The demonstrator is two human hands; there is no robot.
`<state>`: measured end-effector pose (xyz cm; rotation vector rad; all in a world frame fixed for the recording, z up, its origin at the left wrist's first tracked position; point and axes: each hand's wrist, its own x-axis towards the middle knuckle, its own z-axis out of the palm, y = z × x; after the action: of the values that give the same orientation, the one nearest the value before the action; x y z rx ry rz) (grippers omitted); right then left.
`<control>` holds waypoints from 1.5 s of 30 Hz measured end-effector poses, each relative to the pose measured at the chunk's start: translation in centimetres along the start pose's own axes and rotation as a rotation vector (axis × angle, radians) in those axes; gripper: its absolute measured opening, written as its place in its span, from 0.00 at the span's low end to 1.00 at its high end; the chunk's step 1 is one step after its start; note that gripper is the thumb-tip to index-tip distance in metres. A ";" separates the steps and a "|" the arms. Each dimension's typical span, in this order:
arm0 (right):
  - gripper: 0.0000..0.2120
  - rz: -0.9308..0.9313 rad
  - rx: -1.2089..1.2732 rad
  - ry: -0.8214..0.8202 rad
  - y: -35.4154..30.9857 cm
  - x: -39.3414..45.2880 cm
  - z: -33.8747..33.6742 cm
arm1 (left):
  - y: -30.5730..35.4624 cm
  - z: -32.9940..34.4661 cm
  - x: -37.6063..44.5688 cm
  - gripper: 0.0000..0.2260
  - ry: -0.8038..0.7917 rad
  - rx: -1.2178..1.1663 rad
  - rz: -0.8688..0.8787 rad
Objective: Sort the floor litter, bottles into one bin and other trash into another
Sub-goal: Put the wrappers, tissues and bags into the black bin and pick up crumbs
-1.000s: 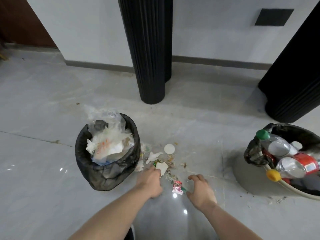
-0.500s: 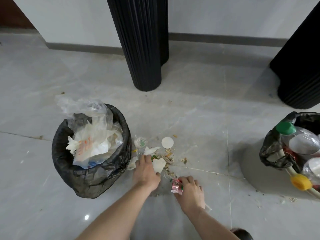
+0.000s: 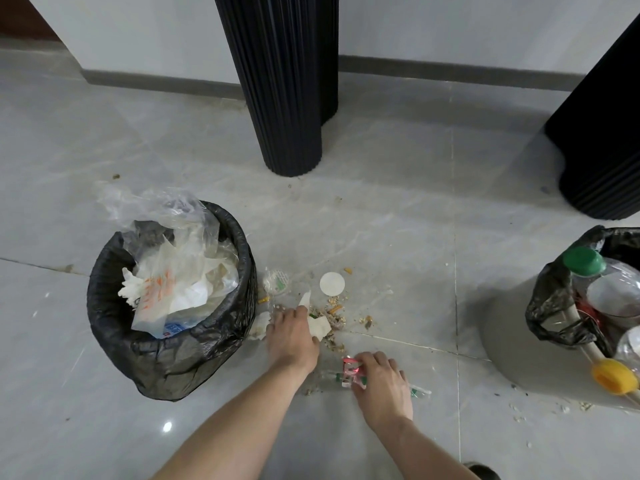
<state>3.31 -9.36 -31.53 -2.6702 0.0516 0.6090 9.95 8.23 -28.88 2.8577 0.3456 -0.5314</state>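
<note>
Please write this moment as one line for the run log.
phase: gathering floor litter | left hand: pinches white crumpled paper scrap | right hand: grips red-and-clear plastic wrapper | black-lined trash bin: beside left hand

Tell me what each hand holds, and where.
Right hand pinches the red wrapper at its right edge. Left hand grips crumpled white paper.

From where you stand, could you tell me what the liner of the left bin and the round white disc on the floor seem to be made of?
Bin liner: thin black plastic film, glossy, crinkled and folded over the rim. White disc: flat, matte, evenly white, probably paper or a foil seal; the look leaves it open.
</note>
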 end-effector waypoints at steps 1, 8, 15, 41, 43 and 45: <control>0.19 0.006 0.000 -0.003 0.0 0.0 -0.1 | 0.0 0.1 -0.1 0.19 0.005 -0.002 0.000; 0.14 0.061 0.070 -0.008 -0.1 0.0 -0.4 | 0.3 0.1 -0.2 0.16 0.015 -0.035 -0.020; 0.13 0.190 0.239 -0.066 0.9 -0.3 -1.0 | 0.2 0.1 -0.5 0.15 0.001 -0.069 -0.031; 0.14 -0.034 0.401 0.304 -9.4 -3.8 -21.8 | -7.7 -31.1 -7.6 0.06 0.536 0.024 0.340; 0.14 -0.065 0.481 0.296 -11.8 -4.0 -22.7 | -10.3 -31.1 -7.5 0.07 0.492 -0.028 0.229; 0.15 -0.082 0.563 0.269 -14.9 -4.1 -23.3 | -12.5 -30.6 -7.5 0.08 0.354 -0.047 0.141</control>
<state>11.00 -4.98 -4.98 -2.1716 0.1622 0.1664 9.81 26.37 -0.21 2.8941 0.2057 0.0114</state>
